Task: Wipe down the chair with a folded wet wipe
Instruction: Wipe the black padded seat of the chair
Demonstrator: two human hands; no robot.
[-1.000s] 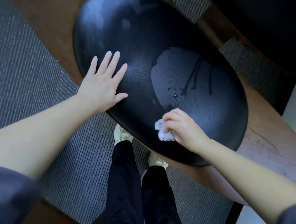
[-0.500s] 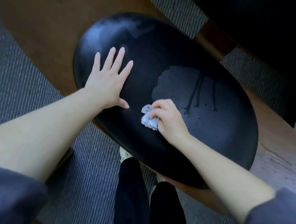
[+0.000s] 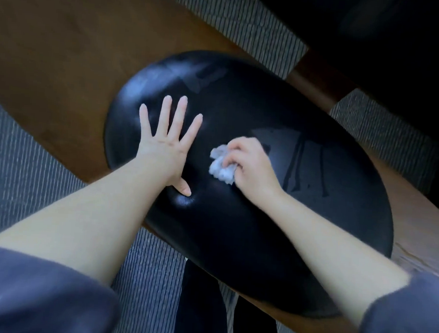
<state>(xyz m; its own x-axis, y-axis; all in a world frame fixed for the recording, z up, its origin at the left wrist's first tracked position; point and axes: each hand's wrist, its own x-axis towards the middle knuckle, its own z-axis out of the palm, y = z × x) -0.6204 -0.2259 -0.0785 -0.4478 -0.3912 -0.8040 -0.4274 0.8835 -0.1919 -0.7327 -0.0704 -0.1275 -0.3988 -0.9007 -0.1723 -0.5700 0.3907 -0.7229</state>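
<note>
Dim, soft blur, sheen on chair (image 3: 235,219)

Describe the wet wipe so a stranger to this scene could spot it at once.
Find the big black oval chair seat mid-view. Of the two hands on it, the left hand lies flat and open, while the right hand is curled. The wet wipe is the crumpled white wad in that curled hand, the only white thing on the seat.
</note>
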